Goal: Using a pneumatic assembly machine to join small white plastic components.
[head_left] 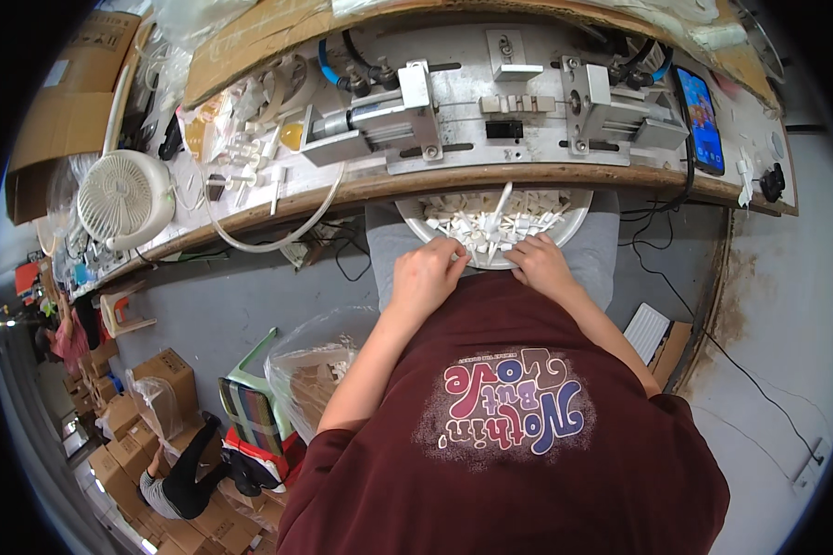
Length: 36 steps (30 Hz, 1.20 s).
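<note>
Left hand [426,275] at the near rim of the bowl [576,225], fingers curled together on small white parts [477,227], pinching some of them, exact grip too small to tell; right hand [539,262] also at the rim, fingers bent down into the same parts, closed or not cannot be told; bowl round and metal, resting on the lap just under the edge of the counter [528,176], filled with the white pieces, one long white strip [500,205] standing out of the heap; on the counter above, a metal fixture [491,102] with clamps and blue hoses; phone [701,118] with lit screen to the right of it; white fan [125,199] at the left end; clear bag [319,365] on the floor left of the lap; cardboard boxes [162,375] further left, another person [180,481] sitting among them
</note>
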### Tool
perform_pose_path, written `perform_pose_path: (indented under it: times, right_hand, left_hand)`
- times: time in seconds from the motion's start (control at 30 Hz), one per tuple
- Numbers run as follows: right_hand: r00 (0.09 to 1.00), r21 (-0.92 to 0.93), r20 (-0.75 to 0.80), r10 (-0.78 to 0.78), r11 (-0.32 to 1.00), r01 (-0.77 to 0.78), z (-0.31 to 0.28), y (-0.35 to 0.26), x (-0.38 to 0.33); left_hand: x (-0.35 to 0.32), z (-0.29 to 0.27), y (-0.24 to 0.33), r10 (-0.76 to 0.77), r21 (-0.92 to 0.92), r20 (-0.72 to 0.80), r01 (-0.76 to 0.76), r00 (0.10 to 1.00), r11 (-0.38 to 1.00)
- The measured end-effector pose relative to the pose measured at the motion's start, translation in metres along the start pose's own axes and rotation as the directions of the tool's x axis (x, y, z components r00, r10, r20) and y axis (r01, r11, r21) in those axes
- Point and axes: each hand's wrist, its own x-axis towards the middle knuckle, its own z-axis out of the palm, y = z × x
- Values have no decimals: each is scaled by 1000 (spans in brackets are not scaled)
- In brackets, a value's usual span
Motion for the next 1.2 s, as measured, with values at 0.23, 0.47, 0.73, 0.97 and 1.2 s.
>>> perform_pose_path:
  times: [0.23,0.47,0.73,0.97,1.2]
  right_hand:
    - [997,107,65,-46,993,38,7,0,-7]
    - [983,358,179,-30,933,-37,20,0,-9]
    - [965,321,262,18,941,-104,40,-20,14]
    - [980,479,195,35,869,-126,66,-3,7]
    - [981,89,158,-116,991,103,45,-19,14]
  left_hand:
    - [-29,59,-34,99,111,-2,-98,995,989]
    - [-36,80,-50,103,173,80,-116,991,978]
    - [-36,106,-54,12,331,18,-17,1000,943]
    - [-47,135,-53,39,384,-81,-5,996,923]
    - [-51,129,-30,15,423,14,-20,1000,906]
